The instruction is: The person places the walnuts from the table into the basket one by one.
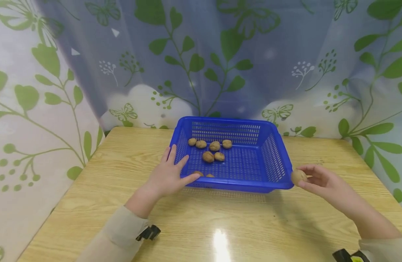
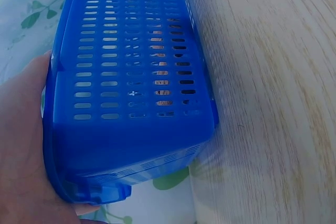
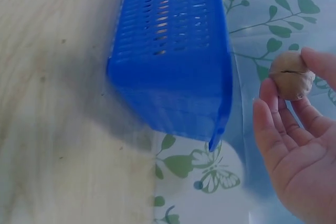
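Note:
A blue perforated plastic basket (image 1: 247,183) stands on the table with several walnuts (image 1: 215,146) inside, mostly toward its left half. At the basket's front left corner, my left hand (image 1: 168,178) rests over the rim with fingers spread and thumb along the front edge. The left wrist view shows that hand (image 2: 23,145) against the rim, its fingertips hidden behind the basket. Just outside the front right corner, my right hand (image 1: 328,185) pinches a walnut (image 1: 298,177) between thumb and fingers. In the right wrist view this walnut (image 3: 292,75) shows a dark crack line.
The light wood table (image 1: 201,218) carries the basket near its back edge. Behind it hangs a curtain (image 1: 207,72) printed with leaves and butterflies, which also runs along the left and right sides. Dark wrist straps sit on both sleeves.

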`<state>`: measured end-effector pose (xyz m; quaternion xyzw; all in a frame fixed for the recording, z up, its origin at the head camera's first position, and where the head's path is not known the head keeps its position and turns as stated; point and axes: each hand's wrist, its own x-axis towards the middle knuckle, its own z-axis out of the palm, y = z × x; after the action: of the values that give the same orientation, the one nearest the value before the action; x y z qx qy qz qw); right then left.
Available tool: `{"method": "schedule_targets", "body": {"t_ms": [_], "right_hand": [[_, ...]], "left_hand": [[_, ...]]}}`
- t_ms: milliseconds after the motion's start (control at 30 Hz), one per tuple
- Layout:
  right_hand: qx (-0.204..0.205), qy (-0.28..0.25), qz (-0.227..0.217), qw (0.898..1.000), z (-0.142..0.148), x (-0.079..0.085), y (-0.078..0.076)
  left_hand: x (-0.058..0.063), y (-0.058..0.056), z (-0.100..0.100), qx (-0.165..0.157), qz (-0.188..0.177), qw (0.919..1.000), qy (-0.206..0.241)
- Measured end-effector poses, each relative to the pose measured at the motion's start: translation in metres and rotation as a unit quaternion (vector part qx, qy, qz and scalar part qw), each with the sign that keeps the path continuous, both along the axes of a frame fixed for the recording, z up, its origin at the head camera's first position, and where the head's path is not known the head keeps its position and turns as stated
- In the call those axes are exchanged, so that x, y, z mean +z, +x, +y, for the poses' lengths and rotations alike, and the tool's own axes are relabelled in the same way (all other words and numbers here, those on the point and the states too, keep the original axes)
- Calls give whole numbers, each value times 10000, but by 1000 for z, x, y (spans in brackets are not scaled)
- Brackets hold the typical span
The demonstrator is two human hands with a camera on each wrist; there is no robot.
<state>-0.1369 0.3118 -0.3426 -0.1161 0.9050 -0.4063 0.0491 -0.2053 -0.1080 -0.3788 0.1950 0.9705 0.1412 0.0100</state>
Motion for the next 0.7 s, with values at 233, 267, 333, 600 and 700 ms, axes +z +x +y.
{"method": "schedule_targets", "body": {"t_ms": [233, 267, 333, 600, 700], "right_hand": [[208, -343, 82, 9992, -16, 13, -16], [256, -374, 75, 9989, -18, 16, -19], [343, -420, 57, 9985, -24, 21, -25], [588, -532, -146, 9967, -45, 41, -49], [670, -573, -244, 9958, -53, 45, -59]], "left_hand": [[-2, -4, 1, -60, 92, 9999, 8], [-3, -4, 1, -47, 96, 9999, 15], [-3, -3, 0, -26, 77, 10000, 56], [-1, 0, -1, -14, -6, 10000, 45], [-1, 0, -2, -2, 13, 10000, 65]]}}
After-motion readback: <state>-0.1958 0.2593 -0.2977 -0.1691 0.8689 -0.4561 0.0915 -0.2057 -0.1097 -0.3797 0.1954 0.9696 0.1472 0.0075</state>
